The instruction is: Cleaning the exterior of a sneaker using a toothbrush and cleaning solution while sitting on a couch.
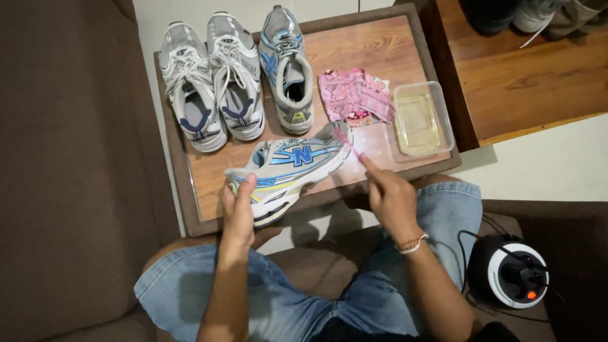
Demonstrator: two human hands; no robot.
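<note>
Blue-and-grey sneaker [288, 171] gripped at the heel by left hand [239, 212] fingers, pink toothbrush [347, 143] pinched in right hand [391, 197], bristles touching its toe, above wooden desk [209, 183]

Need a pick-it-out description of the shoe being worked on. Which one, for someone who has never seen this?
Start at the wooden tray table in front of the seated person. Three sneakers stand in a row along its far left side; the target is the fourth sneaker, at the near edge. Alone among them, it lies tipped on its side, gripped at the heel by the left hand, while the right hand puts a thin pink brush to its toe.
</note>
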